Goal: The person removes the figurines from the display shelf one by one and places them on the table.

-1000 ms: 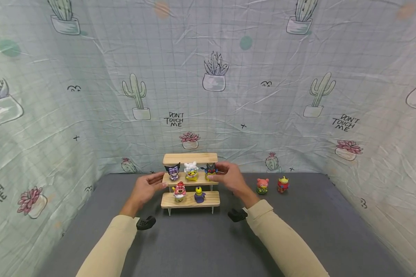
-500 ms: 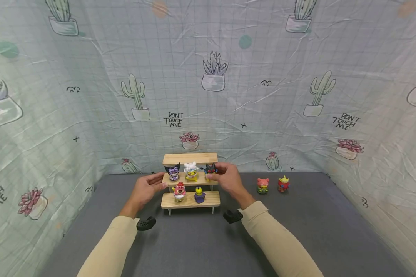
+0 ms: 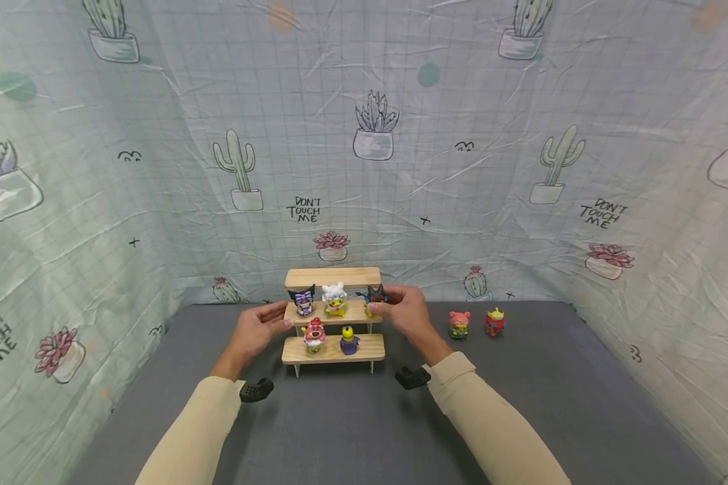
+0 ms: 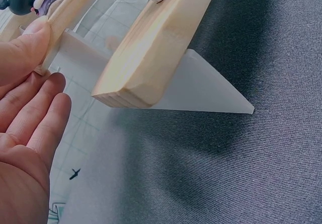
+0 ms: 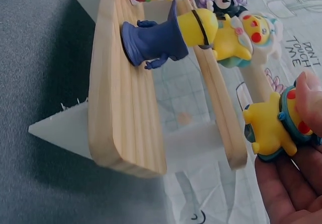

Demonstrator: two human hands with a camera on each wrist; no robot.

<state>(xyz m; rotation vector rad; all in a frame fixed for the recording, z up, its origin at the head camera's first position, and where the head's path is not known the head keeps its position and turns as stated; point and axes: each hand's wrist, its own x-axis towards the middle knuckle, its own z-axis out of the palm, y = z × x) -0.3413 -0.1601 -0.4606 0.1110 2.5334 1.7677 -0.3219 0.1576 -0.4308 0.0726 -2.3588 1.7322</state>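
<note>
- Wooden three-tier stand (image 3: 332,349) on the grey worktop (image 3: 327,431); the left hand (image 3: 256,333) pinches its middle tier's left end between thumb and fingers.
- Dark-eared yellow figurine (image 5: 269,123) at that tier's right end, pinched in the fingers of the right hand (image 3: 409,316); cannot tell whether it touches wood.
- Pink figurine (image 3: 458,325) and red-bodied figurine (image 3: 495,322) side by side, right of the stand.

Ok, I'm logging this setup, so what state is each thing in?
Wooden stand: upright on table
Left hand: pinching middle shelf
Black-eared figurine: gripped by right hand
Lilac figurine: upright, middle shelf
White-capped figurine: upright, middle shelf
Red-topped figurine: upright, bottom shelf
Minion figurine: upright, bottom shelf
Pink figurine: upright on table
Alien figurine: upright on table
</note>
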